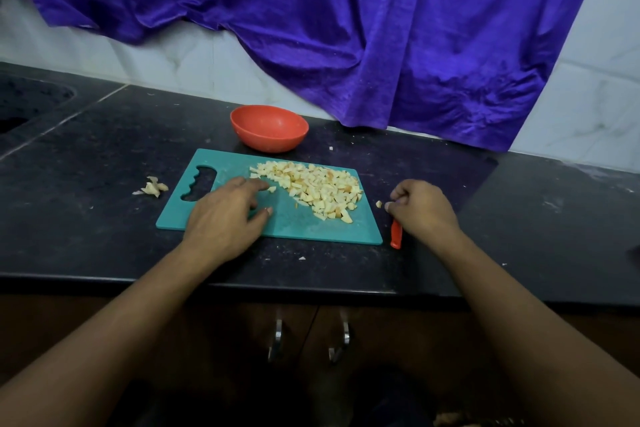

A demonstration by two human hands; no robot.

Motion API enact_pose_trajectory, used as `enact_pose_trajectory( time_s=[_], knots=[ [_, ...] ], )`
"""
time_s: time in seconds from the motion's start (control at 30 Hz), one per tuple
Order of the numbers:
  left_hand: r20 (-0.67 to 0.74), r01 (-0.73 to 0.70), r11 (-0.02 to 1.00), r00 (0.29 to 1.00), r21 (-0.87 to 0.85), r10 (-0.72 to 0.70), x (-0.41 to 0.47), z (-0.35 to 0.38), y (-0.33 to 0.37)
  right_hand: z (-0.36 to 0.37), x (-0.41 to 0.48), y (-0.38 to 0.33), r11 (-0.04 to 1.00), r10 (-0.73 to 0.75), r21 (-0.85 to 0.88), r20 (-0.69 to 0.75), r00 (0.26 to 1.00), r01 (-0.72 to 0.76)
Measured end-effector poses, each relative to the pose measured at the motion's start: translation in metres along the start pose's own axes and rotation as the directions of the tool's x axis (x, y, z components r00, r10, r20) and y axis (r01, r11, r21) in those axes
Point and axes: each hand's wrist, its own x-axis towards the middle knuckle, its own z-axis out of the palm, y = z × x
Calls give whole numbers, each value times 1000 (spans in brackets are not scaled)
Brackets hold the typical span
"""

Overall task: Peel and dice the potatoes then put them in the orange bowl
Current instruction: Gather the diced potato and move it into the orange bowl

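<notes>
A heap of diced potato (320,189) covers the right half of the teal cutting board (221,159). The orange bowl (269,128) stands just behind the board with nothing in it. My left hand (225,215) rests flat on the board, fingers spread, its fingertips touching the heap's left edge. My right hand (420,208) is on the counter right of the board, closed around a knife with a red handle (396,234); the blade is hidden under the hand. One loose potato cube (379,204) lies just off the board beside that hand.
A small pile of potato peels (152,188) lies on the black counter (104,156) left of the board. A sink (24,104) is at the far left. A blue cloth (346,28) hangs on the tiled wall. Cabinet handles (277,340) are below the counter edge.
</notes>
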Motion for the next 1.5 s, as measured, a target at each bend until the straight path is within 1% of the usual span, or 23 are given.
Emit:
enact_pose_trajectory(
  time_s=[0.1, 0.2, 0.27, 0.33, 0.5, 0.57, 0.6, 0.63, 0.67, 0.73, 0.77, 0.8, 0.83, 0.9, 0.93, 1.0, 1.07, 1.1, 1.13, 1.2, 1.33, 1.4, 1.5],
  knots=[
    [4, -2, 1000, 1000, -3, 2, -1, -1, 1, -1, 9, -10, 989, -117, -83, 65, 991, 122],
    [1, -4, 1000, 1000, -10, 4, -1, -2, 1, 3, 16, -16, 962, -164, -189, 184, 969, 198],
    [3, -4, 1000, 1000, -13, 4, -1, -2, 2, 7, 20, -17, 952, -157, -224, 223, 962, 207],
    [3, -2, 1000, 1000, -11, 2, -1, -2, 1, 9, 22, -19, 952, -147, -233, 223, 964, 199],
    [9, -3, 1000, 1000, -8, 3, -1, -2, 1, 5, 25, -22, 955, -115, -234, 271, 956, 181],
    [8, -3, 1000, 1000, -10, 3, -1, -2, 1, 4, 25, -22, 963, -113, -209, 264, 958, 171],
    [8, -3, 1000, 1000, -13, 3, -1, -2, 1, 4, 25, -23, 976, -108, -159, 243, 964, 149],
    [7, -4, 1000, 1000, -15, 4, -1, -2, 1, 4, 24, -24, 992, -95, -63, 215, 972, 111],
    [6, -5, 1000, 1000, -17, 5, -1, -2, 1, 5, 24, -25, 995, -76, 78, 197, 977, 62],
    [6, -2, 1000, 1000, -21, 2, -1, -2, 1, 4, 22, -28, 925, -54, 378, 241, 969, -43],
    [6, 0, 1000, 1000, -21, 0, -1, -3, 1, 4, 22, -30, 874, -62, 478, 284, 957, -86],
    [8, 1, 1000, 1000, -21, -1, -1, -3, 2, 3, 21, -31, 837, -70, 535, 310, 948, -112],
    [10, 2, 1000, 1000, -20, -1, -1, -3, 2, 1, 21, -31, 824, -67, 554, 308, 949, -122],
    [13, 4, 1000, 1000, -19, -4, -1, -4, 2, -2, 19, -28, 846, -23, 522, 236, 971, -107],
    [13, 5, 1000, 1000, -20, -5, -2, -4, 2, -3, 18, -26, 880, 13, 465, 184, 983, -98],
    [12, 7, 1000, 1000, -25, -6, -1, -4, 2, -7, 16, -19, 960, 77, 259, 111, 991, -103],
    [15, 9, 1000, 1000, -26, -9, -1, -4, 2, -11, 12, -16, 988, 154, 6, 139, 978, -157],
    [17, 11, 1000, 1000, -23, -11, -1, -4, 2, -11, 9, -15, 979, 200, -83, 176, 964, -187],
    [20, 12, 1000, 1000, -21, -11, -1, -4, 2, -11, 7, -15, 970, 230, -127, 213, 950, -206],
    [21, 11, 1000, 1000, -21, -10, -1, -4, 1, -7, 6, -15, 975, 216, -105, 257, 942, -195],
    [20, 13, 1000, 1000, -24, -12, -2, -5, 2, 1, 7, -16, 994, 91, 35, 218, 972, -101],
    [20, 14, 1000, 1000, -22, -13, -3, -5, 3, 1, 7, -19, 997, 58, 43, 229, 972, -69],
    [21, 10, 1000, 1000, -21, -10, -3, -4, 2, -3, 10, -23, 998, 52, 26, 228, 972, -59]
  ],
)
